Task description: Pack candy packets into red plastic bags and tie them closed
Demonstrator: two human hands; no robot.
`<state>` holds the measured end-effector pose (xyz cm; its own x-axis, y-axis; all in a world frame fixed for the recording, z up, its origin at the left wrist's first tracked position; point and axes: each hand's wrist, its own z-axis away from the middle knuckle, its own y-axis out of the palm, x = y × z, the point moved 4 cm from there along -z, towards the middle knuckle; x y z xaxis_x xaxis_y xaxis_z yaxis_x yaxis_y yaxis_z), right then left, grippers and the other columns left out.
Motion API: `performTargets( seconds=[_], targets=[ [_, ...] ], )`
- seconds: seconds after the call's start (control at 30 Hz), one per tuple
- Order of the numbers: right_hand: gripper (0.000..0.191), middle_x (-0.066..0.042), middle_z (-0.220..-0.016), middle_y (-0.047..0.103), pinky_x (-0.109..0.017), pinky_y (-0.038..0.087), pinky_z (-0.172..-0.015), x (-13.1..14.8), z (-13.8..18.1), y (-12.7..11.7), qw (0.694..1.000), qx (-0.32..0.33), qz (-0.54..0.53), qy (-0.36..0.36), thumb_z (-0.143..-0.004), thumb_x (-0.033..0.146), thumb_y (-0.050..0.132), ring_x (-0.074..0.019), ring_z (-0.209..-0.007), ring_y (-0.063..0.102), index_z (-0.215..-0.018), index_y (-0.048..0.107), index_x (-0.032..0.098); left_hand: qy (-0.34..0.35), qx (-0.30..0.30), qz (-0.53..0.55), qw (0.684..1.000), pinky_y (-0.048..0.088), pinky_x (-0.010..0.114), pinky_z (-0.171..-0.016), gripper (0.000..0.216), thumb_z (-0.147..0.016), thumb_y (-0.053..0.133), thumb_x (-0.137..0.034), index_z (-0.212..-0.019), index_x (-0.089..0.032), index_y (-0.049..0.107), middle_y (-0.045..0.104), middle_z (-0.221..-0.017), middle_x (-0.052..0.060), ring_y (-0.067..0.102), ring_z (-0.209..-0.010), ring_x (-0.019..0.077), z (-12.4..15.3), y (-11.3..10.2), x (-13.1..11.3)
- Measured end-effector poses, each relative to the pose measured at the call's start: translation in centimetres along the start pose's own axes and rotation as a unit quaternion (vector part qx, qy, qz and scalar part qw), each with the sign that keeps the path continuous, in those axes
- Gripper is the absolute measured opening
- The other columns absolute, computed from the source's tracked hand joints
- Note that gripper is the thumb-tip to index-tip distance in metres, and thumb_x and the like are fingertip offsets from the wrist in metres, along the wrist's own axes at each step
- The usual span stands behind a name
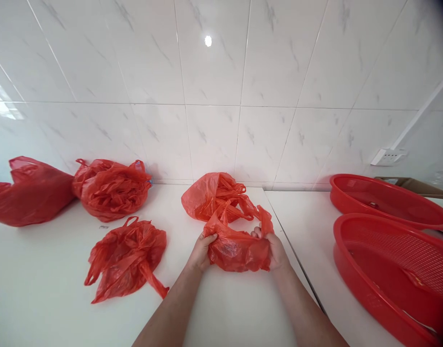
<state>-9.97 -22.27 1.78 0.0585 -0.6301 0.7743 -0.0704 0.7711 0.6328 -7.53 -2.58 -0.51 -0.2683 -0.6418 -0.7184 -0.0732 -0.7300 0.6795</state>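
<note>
A thin red plastic bag [239,250] is stretched between both hands, just above the white table. My left hand [203,250] grips its left edge, thumb on top. At the other side my right hand [270,246] has its fingers curled around the bag's edge; part of the plastic hides them. Right behind lies a second crumpled red plastic bag [207,195], its handles reaching toward the held one. To the left of my left arm, a loose red plastic bag [129,258] lies flattened with its handles spread.
Two fuller red bags [111,190] [35,193] sit at the back left, near the tiled wall [214,135]. On the right stand two red plastic baskets [369,284] [384,200], with a cardboard box [416,187] behind. A seam [297,255] divides the white tabletop [239,313]. A socket [387,157] is on the wall.
</note>
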Motion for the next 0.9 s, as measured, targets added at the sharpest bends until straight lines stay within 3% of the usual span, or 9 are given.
performTargets(
  seconds=[0.07, 0.2, 0.27, 0.4, 0.57, 0.67, 0.73, 0.8, 0.9],
  targets=[
    [0.022, -0.001, -0.064, 0.059, -0.031, 0.048, -0.063, -0.6, 0.3, 0.6, 0.998, 0.039, -0.025, 0.042, -0.075, 0.032, 0.058, -0.0165, -0.062, 0.057, -0.058, 0.051, 0.021, -0.006, 0.012, 0.006, 1.0, 0.054, 0.037, -0.081, 0.041, -0.065, 0.071, -0.016, -0.105, -0.016, 0.06, 0.072, -0.091, 0.007, 0.069, -0.085, 0.0242, 0.1, 0.0, 0.0],
    [0.049, -0.008, -0.088, 0.067, -0.038, 0.049, -0.07, -1.5, 0.8, 1.0, 0.991, 0.05, -0.061, 0.107, -0.081, 0.065, 0.046, -0.0236, -0.08, 0.063, -0.094, 0.064, 0.021, -0.005, 0.091, 0.028, 0.995, 0.051, 0.036, -0.085, 0.044, -0.075, 0.066, -0.033, -0.115, -0.017, 0.058, 0.071, -0.099, 0.009, 0.067, -0.093, 0.0245, 0.7, 0.5, -0.1],
    [0.057, -0.01, -0.094, 0.068, -0.041, 0.049, -0.073, -1.8, 0.9, 1.0, 0.991, 0.037, -0.049, 0.116, -0.079, 0.07, 0.045, -0.0264, -0.086, 0.064, -0.101, 0.063, 0.021, 0.01, 0.116, 0.024, 0.993, 0.05, 0.035, -0.086, 0.046, -0.079, 0.063, -0.041, -0.118, -0.019, 0.056, 0.07, -0.101, 0.008, 0.066, -0.095, 0.0239, 1.0, 1.0, -0.2],
    [0.038, -0.008, -0.088, 0.07, -0.038, 0.049, -0.075, -1.8, 1.0, 1.7, 0.994, 0.068, 0.024, 0.083, -0.08, 0.049, 0.062, -0.022, -0.079, 0.065, -0.106, 0.062, 0.02, 0.043, 0.12, -0.026, 0.991, 0.051, 0.031, -0.076, 0.038, -0.079, 0.065, -0.038, -0.112, -0.02, 0.057, 0.069, -0.091, 0.005, 0.066, -0.079, 0.0177, 1.5, 2.2, 0.2],
    [0.052, -0.005, -0.088, 0.069, -0.031, 0.048, -0.07, -1.9, 1.6, 3.2, 0.984, 0.154, 0.053, 0.074, -0.075, 0.036, 0.071, -0.0172, -0.073, 0.064, -0.121, 0.053, 0.023, 0.09, 0.087, -0.14, 0.982, 0.05, 0.029, -0.075, 0.04, -0.071, 0.072, -0.031, -0.106, -0.019, 0.056, 0.066, -0.092, 0.004, 0.064, -0.079, 0.0155, 1.9, 3.4, 0.9],
    [0.029, -0.004, -0.084, 0.068, -0.029, 0.048, -0.068, -2.1, 1.5, 2.8, 0.985, 0.14, 0.078, 0.071, -0.073, 0.031, 0.073, -0.0165, -0.072, 0.064, -0.096, 0.062, 0.019, 0.088, 0.043, -0.21, 0.973, 0.051, 0.029, -0.074, 0.05, -0.072, 0.071, -0.03, -0.117, -0.022, 0.05, 0.066, -0.089, 0.002, 0.063, -0.077, 0.0151, 2.0, 3.5, 1.3],
    [0.02, -0.003, -0.079, 0.067, -0.028, 0.048, -0.067, -2.1, 1.3, 2.6, 0.987, 0.124, 0.072, 0.066, -0.073, 0.03, 0.073, -0.015, -0.069, 0.064, -0.084, 0.06, 0.019, 0.079, 0.019, -0.253, 0.964, 0.051, 0.029, -0.07, 0.056, -0.073, 0.068, -0.029, -0.124, -0.024, 0.045, 0.065, -0.084, 0.001, 0.063, -0.072, 0.0145, 2.0, 3.3, 1.5],
    [0.03, -0.002, -0.083, 0.068, -0.029, 0.049, -0.07, -1.9, 1.3, 2.8, 0.988, 0.129, 0.058, 0.063, -0.072, 0.031, 0.074, -0.0158, -0.071, 0.065, -0.097, 0.058, 0.022, 0.075, -0.001, -0.291, 0.954, 0.051, 0.029, -0.068, 0.058, -0.075, 0.066, -0.028, -0.128, -0.025, 0.043, 0.065, -0.081, 0.0, 0.062, -0.068, 0.0141, 2.0, 3.2, 1.6],
    [0.068, -0.005, -0.096, 0.068, -0.038, 0.049, -0.079, -1.6, 1.4, 3.6, 0.983, 0.157, 0.068, 0.068, -0.068, 0.03, 0.077, -0.02, -0.079, 0.067, -0.126, 0.042, 0.027, 0.075, -0.009, -0.325, 0.943, 0.051, 0.028, -0.066, 0.056, -0.077, 0.064, -0.031, -0.129, -0.027, 0.043, 0.064, -0.077, -0.001, 0.061, -0.064, 0.0132, 2.1, 3.0, 1.6]
  ],
)
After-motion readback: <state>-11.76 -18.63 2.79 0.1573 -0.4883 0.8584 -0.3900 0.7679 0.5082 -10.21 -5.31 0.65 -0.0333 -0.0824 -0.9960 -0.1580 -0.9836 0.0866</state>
